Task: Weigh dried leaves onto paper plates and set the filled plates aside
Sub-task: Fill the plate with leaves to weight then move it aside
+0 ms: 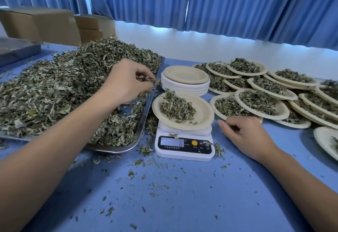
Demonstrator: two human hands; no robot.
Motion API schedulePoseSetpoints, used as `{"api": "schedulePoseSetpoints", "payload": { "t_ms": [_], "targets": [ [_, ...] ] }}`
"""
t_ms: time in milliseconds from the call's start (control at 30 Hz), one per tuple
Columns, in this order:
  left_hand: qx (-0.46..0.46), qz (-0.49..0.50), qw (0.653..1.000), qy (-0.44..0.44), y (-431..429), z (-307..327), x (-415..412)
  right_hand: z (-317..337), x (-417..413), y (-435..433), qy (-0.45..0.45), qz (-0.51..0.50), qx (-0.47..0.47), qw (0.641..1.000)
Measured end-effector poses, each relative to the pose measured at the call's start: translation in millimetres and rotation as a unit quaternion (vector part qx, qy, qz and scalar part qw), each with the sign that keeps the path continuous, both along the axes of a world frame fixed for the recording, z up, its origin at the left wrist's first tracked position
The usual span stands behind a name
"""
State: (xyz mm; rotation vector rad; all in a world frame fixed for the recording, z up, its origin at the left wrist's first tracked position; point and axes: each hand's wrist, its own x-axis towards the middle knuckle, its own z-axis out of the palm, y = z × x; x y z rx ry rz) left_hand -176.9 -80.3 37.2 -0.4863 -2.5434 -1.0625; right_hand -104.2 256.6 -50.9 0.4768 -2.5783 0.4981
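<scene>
Head view, the only one: scale [184,146] sits mid-table with a paper plate [203,117] on top. The plate carries a small mound of leaves [175,107], piled toward its 10 o'clock side. The display [172,142] shows what looks like a single digit, maybe 6, not sure. Left hand [126,80] is at 10 o'clock of the scale, over the right edge of the metal tray [144,116]. Its fingertips are curled in on a pinch of leaves [149,80], lifted clear of the big heap of dried leaves [64,85] that fills the tray from 9 to 11 o'clock. Right hand [243,131] rests on the blue table [182,204] at 3 o'clock of the scale, just beside the plate rim but not touching it. Its fingers are loosely curled and nothing is seen in them, so it counts as released. A stack of empty plates [184,85] stands at 12 o'clock, and filled plates [259,102] overlap in rows from 1 to 3 o'clock. Loose bits lie scattered on the table at 6 o'clock. Step, as a judgement: topping up the portion on the scale, weight likely still short. Next move probably calls for carrying the pinch to 4 o'clock of the hand and dropping it over the mound, then reading the display. Once it hits target, the right hand is placed to slide the plate out toward 3 o'clock. Leaves are light and crumbly, so spill over the rim is likely.
</scene>
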Motion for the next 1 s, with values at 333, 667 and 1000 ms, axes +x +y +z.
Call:
{"api": "schedulePoseSetpoints", "payload": {
  "t_ms": [333,667,1000],
  "targets": [
    [-0.154,-0.138,0.978,0.018,82,13,-9,0,-1,1,-0.003,-0.002,-0.003,1.0],
    [-0.144,-0.026,0.989,-0.003,8,-15,-16,0,0,1,-0.007,-0.008,-0.002,1.0],
    [-0.278,-0.006,0.951,-0.134,-19,-49,-2,2,4,-1,-0.015,-0.011,-0.005,1.0]
  ]
}}
